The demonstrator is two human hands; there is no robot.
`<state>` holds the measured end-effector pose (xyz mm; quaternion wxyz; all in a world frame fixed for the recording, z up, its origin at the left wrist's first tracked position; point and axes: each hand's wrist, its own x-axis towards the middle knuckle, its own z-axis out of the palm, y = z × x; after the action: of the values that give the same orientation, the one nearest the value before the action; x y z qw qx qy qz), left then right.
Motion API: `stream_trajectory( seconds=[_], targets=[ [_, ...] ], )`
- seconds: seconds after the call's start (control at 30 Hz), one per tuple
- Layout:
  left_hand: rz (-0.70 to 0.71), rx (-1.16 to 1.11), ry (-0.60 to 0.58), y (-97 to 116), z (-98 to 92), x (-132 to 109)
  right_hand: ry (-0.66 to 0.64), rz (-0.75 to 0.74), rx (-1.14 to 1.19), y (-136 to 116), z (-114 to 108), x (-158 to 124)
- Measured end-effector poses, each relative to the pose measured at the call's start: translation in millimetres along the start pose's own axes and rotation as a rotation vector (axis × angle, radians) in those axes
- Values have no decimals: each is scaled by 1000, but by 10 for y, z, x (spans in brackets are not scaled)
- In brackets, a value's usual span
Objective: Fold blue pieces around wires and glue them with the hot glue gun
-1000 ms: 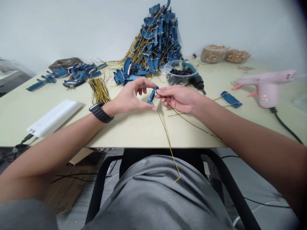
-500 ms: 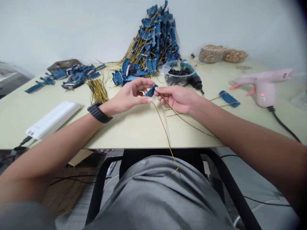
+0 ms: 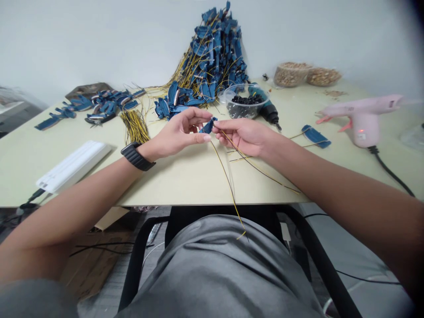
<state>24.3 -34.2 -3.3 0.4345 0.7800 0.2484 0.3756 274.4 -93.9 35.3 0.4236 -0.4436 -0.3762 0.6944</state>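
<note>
Between thumb and fingers, my left hand [image 3: 185,130] grips a small blue plastic piece [image 3: 207,126] above the table. My right hand [image 3: 243,134] pinches at the piece's right end, where a thin yellow-and-black wire [image 3: 245,154] leaves it and runs down to the right. A second yellow-and-black wire [image 3: 225,172] hangs from the piece past the table's front edge. The fingers hide just how the wires meet the piece. Beyond my right forearm lies another blue piece [image 3: 315,136] with wires attached.
Behind my hands rises a tall heap of wired blue pieces [image 3: 218,53]. A clear bowl of black parts [image 3: 247,101] stands beside a drill [image 3: 270,112]. A pink glue gun [image 3: 364,117] is at right, a wire bundle [image 3: 135,126] and white power strip [image 3: 74,165] at left.
</note>
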Motion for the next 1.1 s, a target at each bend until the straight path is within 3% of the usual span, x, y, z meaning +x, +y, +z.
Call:
stream_trajectory(
  seconds=[0.6,1.1],
  targets=[
    [-53,-96,3,-61,-21,-16,10,15,-26,-1,-40,14],
    [-36,-41,3,-83,-49,-36,-7,15,-43,0,-60,19]
  ],
)
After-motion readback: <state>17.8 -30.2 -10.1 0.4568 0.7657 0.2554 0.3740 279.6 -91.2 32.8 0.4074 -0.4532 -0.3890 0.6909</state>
